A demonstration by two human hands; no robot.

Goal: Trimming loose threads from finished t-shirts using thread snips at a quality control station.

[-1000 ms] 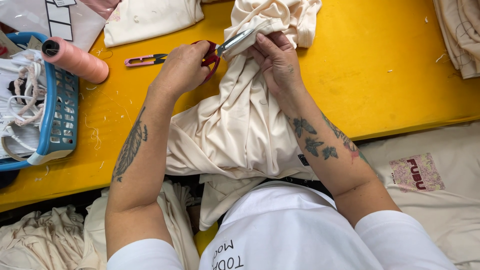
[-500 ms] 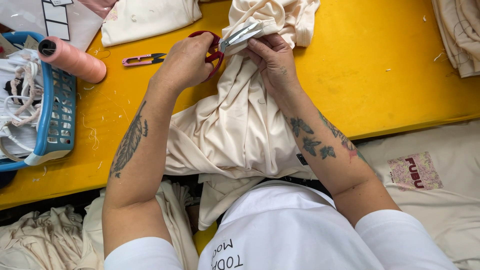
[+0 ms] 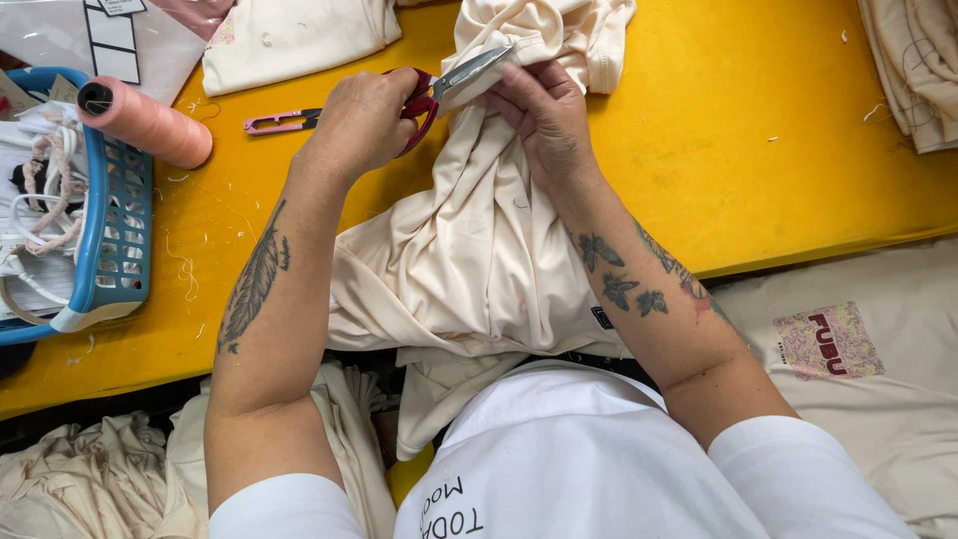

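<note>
A cream garment (image 3: 479,250) lies bunched on the yellow table (image 3: 758,150) and drapes over its near edge toward my lap. My left hand (image 3: 364,120) grips red-handled scissors (image 3: 439,88), whose blades point right against a fold of the cloth. My right hand (image 3: 544,110) pinches that fold just below the blade tips, pressing the fabric down.
A small pink thread snipper (image 3: 279,122) lies left of my left hand. A pink thread cone (image 3: 145,122) leans on a blue basket (image 3: 110,250) of cords at the left. More cream garments sit at the back (image 3: 299,35), far right (image 3: 913,70) and below the table (image 3: 858,359).
The scissors' blades have shifted slightly along the fold, and both hands have moved a little with them. The garment stays in the same place.
</note>
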